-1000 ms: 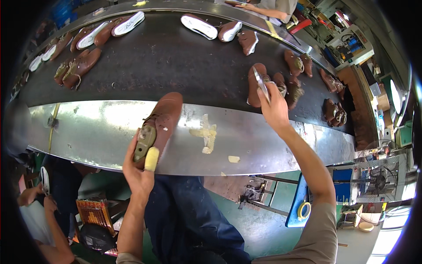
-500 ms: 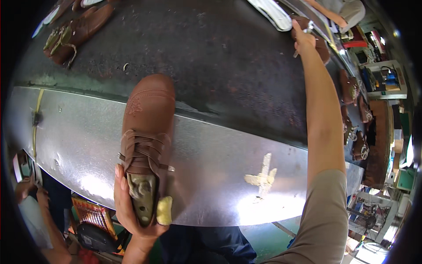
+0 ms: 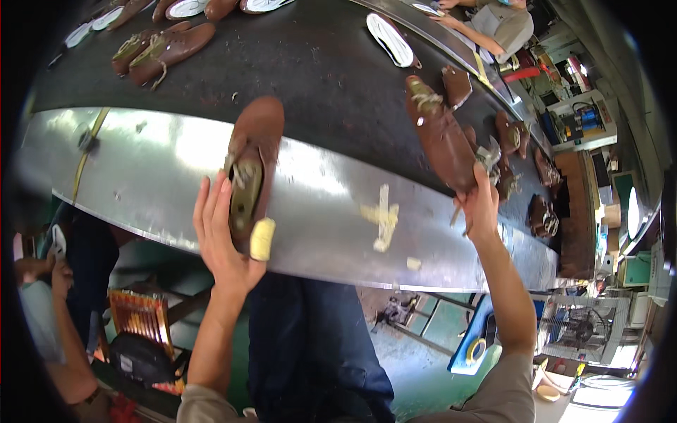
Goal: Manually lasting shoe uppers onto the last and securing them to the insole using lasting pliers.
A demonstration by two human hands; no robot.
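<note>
A brown lace-up shoe [image 3: 266, 118] with a green last inside it sits on the metal ledge, its toe toward the dark belt. My left hand [image 3: 229, 257] cups its heel, fingers straight along one side and the thumb, wrapped in yellow, at the other. Out to the right, my right hand [image 3: 482, 208] grips a second brown shoe [image 3: 444, 141] by its near end. That shoe's loose laces and green last show at its far end. A thin strip juts out beside the right fingers; its kind I cannot make out.
More brown shoes [image 3: 166, 53] lie on the belt [image 3: 310, 77] at the far left, others [image 3: 543, 215] at the right. A white-soled shoe [image 3: 390, 40] lies beyond. Tape [image 3: 383, 218] is stuck to the metal ledge [image 3: 317, 240]. Co-workers [image 3: 504, 32] sit far right and at left.
My right hand has come back from the far right and now holds a shoe. The left-hand shoe has turned so its opening shows more. The view has shifted to show more floor.
</note>
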